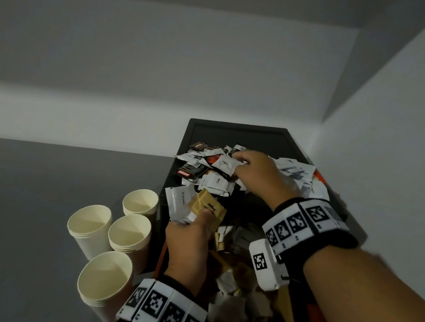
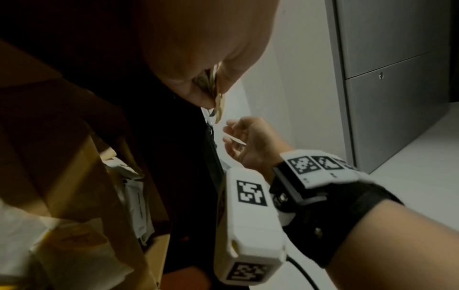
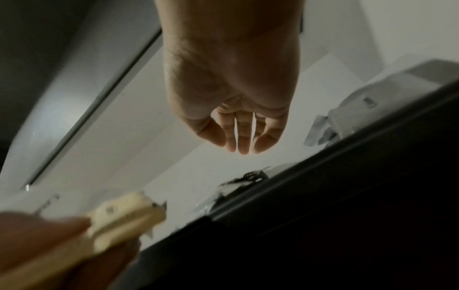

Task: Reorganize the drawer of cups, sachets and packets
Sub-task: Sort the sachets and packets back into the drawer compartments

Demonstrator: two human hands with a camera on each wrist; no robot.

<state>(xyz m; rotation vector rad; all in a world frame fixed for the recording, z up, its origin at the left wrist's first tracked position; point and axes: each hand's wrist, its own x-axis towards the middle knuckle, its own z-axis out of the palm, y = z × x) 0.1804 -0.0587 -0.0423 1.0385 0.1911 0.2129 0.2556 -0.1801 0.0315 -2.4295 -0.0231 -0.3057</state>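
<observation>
Head view: left hand grips sachets; right wrist view: right hand relaxed, empty.

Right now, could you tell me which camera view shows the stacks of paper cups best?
The head view: four stacks of paper cups stand upright left of the black drawer, fully visible. The left wrist and right wrist views show no cups, only hands, sachets and the drawer's dark side.

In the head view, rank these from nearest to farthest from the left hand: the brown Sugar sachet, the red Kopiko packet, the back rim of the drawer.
1. Brown Sugar sachet: held in the left hand, under its thumb.
2. Red Kopiko packet: farther back, at the drawer's left edge.
3. Back rim of the drawer: farthest, against the wall.
</observation>
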